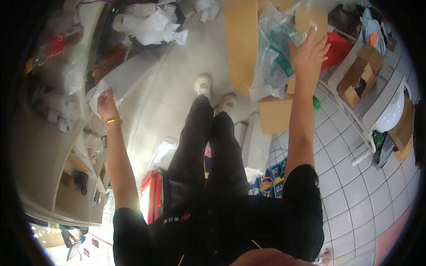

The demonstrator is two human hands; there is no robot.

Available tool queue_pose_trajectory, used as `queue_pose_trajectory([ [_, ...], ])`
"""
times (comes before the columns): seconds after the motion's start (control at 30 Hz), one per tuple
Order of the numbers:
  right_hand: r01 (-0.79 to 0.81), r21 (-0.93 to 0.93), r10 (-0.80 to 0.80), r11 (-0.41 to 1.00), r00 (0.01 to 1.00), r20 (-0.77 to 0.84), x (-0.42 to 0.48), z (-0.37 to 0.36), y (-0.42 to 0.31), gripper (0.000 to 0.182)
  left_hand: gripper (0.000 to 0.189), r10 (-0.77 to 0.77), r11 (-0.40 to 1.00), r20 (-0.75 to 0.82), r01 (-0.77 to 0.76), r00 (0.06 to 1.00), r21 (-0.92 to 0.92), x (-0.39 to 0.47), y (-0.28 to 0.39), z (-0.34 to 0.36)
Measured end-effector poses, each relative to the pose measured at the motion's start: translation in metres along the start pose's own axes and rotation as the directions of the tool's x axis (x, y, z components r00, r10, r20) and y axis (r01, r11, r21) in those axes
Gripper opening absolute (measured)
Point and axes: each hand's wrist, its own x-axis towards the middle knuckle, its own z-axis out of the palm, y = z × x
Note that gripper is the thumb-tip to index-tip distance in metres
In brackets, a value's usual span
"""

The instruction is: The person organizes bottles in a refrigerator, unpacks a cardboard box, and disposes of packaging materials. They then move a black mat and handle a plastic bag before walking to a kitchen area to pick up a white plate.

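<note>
My left hand (107, 106), with a gold bracelet at its wrist, has its fingers closed on the near end of a long white package (131, 69). Thin translucent wrapping shows around that end. On the other side, my right hand (308, 55) is spread with fingers apart, above a clear plastic bag (266, 76) with a green printed strip (282, 61). The bag lies over tall cardboard boxes (241, 46); whether my fingertips touch it or the box behind, I cannot tell.
A black bin (181, 16) overflows with crumpled white paper (156, 25). White shelving (78, 186) stands at the left, a white metal rack (349, 123) with an opened carton (361, 76) at the right. A long white box (256, 143) stands beside my legs. A red-edged box (153, 196) is near my left hip.
</note>
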Motion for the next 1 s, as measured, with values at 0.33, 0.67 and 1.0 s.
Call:
queue_pose_trajectory([
  [0.33,-0.276,0.38,-0.22,0.883,0.472,0.853,-0.166,0.228,0.002,0.045,0.045,-0.459,0.838,-0.086,0.398,0.884,-0.373,-0.038,-0.002,-0.002],
  [0.67,-0.361,0.742,0.146,0.565,0.929,0.341,-0.147,0.122,0.028,0.018,0.058,-0.514,0.745,0.373,0.618,0.772,-0.252,0.093,-0.123,-0.096],
  [1.0,-0.403,0.811,-0.181,0.423,0.84,0.512,-0.289,-0.041,-0.059,0.02,0.031,0.057,0.886,0.053,-0.075,0.997,0.457,-0.002,-0.091,-0.027],
])
